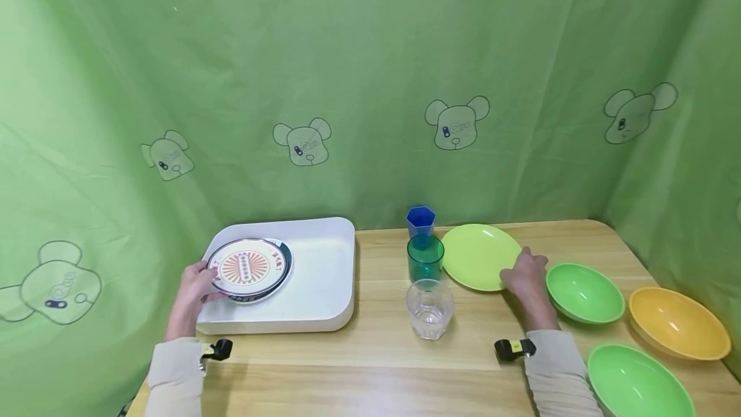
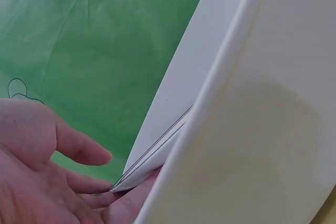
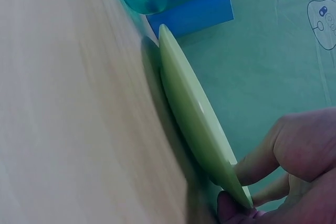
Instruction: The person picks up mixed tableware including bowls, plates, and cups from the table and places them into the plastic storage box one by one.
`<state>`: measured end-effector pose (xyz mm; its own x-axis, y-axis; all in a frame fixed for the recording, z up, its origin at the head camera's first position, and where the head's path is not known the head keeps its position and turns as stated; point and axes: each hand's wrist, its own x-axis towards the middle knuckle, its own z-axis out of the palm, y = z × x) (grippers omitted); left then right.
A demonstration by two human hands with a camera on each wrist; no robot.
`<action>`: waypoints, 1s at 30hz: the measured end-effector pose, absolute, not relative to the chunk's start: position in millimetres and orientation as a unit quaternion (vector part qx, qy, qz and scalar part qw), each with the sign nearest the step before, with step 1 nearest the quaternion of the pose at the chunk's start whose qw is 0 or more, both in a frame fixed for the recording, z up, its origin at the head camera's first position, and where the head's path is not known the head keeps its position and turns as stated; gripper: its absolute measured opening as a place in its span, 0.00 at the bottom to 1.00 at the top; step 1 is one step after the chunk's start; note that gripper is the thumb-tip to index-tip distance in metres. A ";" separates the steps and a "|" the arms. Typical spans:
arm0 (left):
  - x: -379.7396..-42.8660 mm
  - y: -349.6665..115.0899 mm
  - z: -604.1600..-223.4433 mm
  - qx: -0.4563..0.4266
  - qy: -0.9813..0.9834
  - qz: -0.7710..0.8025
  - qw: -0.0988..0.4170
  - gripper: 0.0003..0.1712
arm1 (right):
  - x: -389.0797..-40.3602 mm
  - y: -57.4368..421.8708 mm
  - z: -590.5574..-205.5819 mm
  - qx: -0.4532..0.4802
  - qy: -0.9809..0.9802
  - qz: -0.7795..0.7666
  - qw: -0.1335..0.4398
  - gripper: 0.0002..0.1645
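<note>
At the left side of the white tray (image 1: 327, 275), my left hand (image 1: 197, 285) holds the rim of a small stack of plates (image 1: 246, 267). The top plate is white with a dark rim and a red sunburst print. In the left wrist view the stack's edge (image 2: 152, 153) meets the fingers, partly hidden by the tray wall (image 2: 210, 98). My right hand (image 1: 525, 275) pinches the near right rim of a yellow-green plate (image 1: 477, 256). In the right wrist view the plate (image 3: 194, 114) is tilted, its gripped side raised off the table, thumb and fingers on opposite faces.
Left of the yellow-green plate stand a blue cup (image 1: 420, 219), a green tumbler (image 1: 425, 259) and a clear glass (image 1: 429, 311). Two green bowls (image 1: 585, 295) and an orange bowl (image 1: 677, 324) sit at the right. A green curtain (image 1: 370, 82) hangs behind the wooden table (image 1: 359, 378).
</note>
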<state>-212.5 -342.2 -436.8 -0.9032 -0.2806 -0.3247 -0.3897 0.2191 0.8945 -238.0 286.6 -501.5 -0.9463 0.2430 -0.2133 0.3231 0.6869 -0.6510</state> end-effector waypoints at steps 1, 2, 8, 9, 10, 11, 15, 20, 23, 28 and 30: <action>-212.6 -342.6 -436.9 -0.215 0.781 0.584 0.049 0.38 | -237.6 286.8 -501.3 0.154 0.916 -0.365 0.055 0.56; -212.7 -343.2 -437.2 -0.215 0.783 0.581 0.053 0.38 | -237.1 286.8 -500.8 0.152 0.916 -0.366 0.056 0.57; -212.9 -345.6 -438.9 -0.202 0.801 0.559 0.070 0.37 | -234.1 287.5 -497.4 0.150 0.909 -0.383 0.069 0.56; -212.8 -345.7 -439.3 -0.197 0.805 0.554 0.071 0.36 | -233.8 287.8 -496.9 0.150 0.907 -0.388 0.071 0.55; -212.8 -345.9 -439.7 -0.192 0.810 0.550 0.072 0.34 | -233.6 288.1 -496.3 0.149 0.905 -0.392 0.072 0.55; -212.9 -346.0 -440.1 -0.187 0.814 0.545 0.072 0.32 | -233.6 288.6 -495.8 0.147 0.904 -0.394 0.072 0.53; -213.8 -346.4 -440.3 -0.175 0.828 0.527 0.079 0.23 | -233.5 289.9 -493.4 0.138 0.900 -0.408 0.070 0.49; -216.0 -347.3 -441.5 -0.175 0.832 0.519 0.087 0.20 | -232.5 291.7 -490.0 0.122 0.901 -0.411 0.067 0.46; -217.0 -347.6 -443.7 -0.170 0.835 0.516 0.087 0.19 | -231.1 293.0 -487.1 0.115 0.900 -0.415 0.070 0.47; -218.4 -347.6 -446.3 -0.165 0.837 0.513 0.098 0.29 | -227.6 293.8 -483.1 0.116 0.893 -0.433 0.046 0.45; -218.8 -347.3 -446.6 -0.167 0.835 0.515 0.103 0.33 | -226.5 293.9 -483.4 0.116 0.889 -0.443 0.028 0.43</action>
